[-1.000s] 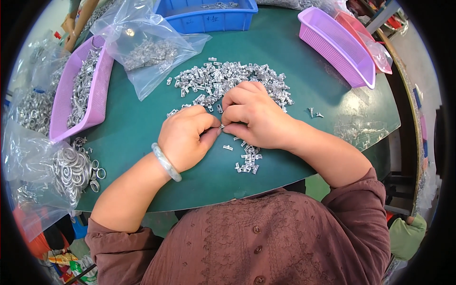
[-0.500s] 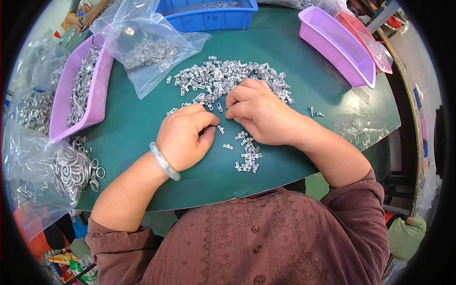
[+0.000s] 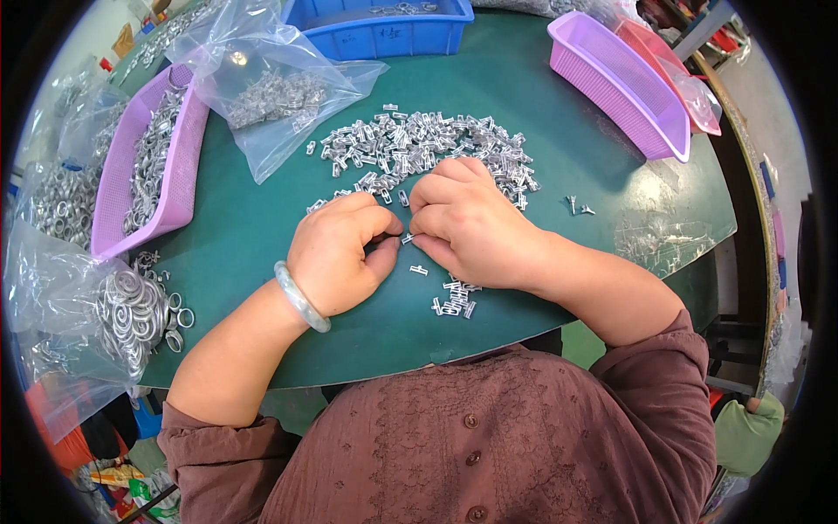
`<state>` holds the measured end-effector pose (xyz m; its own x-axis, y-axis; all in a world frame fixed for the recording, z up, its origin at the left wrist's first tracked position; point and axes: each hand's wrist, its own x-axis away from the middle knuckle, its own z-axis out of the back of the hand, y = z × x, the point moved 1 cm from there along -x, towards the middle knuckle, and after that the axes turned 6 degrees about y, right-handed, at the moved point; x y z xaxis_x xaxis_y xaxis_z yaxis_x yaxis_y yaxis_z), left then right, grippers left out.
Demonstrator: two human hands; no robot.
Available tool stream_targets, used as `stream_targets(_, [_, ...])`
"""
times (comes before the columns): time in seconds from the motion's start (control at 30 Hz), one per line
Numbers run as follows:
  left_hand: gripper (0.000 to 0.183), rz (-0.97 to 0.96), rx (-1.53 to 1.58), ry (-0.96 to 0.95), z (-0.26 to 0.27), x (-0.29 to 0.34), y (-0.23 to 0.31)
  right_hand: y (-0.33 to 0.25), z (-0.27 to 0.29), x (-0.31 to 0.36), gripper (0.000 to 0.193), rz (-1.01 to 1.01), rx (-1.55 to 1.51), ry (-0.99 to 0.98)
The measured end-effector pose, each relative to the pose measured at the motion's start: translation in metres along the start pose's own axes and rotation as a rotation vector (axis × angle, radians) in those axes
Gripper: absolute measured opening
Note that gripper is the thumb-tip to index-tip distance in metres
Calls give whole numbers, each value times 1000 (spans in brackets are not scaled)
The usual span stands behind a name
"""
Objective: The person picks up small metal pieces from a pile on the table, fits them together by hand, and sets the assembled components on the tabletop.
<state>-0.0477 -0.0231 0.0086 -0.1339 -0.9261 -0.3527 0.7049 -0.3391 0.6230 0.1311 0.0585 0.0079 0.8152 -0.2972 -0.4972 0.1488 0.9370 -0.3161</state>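
Note:
A small silvery metal clip-like piece (image 3: pixel 407 237) is pinched between the fingertips of both hands, low over the green table (image 3: pixel 515 83). My left hand (image 3: pixel 345 249), with a pale bangle (image 3: pixel 302 297) at the wrist, is closed on its left end. Closed on the other end is my right hand (image 3: pixel 471 223). Beyond them spreads a pile of similar metal pieces (image 3: pixel 393 144). Nearer me lie one loose piece (image 3: pixel 419 270) and a small cluster (image 3: pixel 454 301), which my right hand partly hides.
On the left are a purple basket (image 3: pixel 192 131) of metal parts, clear bags (image 3: pixel 271 96) with metal parts, and a heap of rings (image 3: pixel 131 310). A blue bin (image 3: pixel 384 39) stands at the back. Another purple basket (image 3: pixel 624 87) sits far right, near two small metal parts (image 3: pixel 578 206).
My right hand has come nearer to me, and its fingertips now meet the piece held by my left hand. Another person's hands have left the far left corner.

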Motion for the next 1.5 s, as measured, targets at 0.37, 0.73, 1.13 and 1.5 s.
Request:
stream_targets(0.37, [16,-46,-41,50,-2,2,-2,5,-2,-2,7,-36,-149,50])
stream_targets(0.73, [15,-96,-48,-34,0,1,9,25,37,-3,11,-38,114,-108])
stream_targets(1.13, [14,54,41,51,-2,1,1,15,14,-3,9,-54,-84,2])
stream_targets(1.5, [6,1,61,62,-3,-1,-2,13,9,-3,17,21,-106,34])
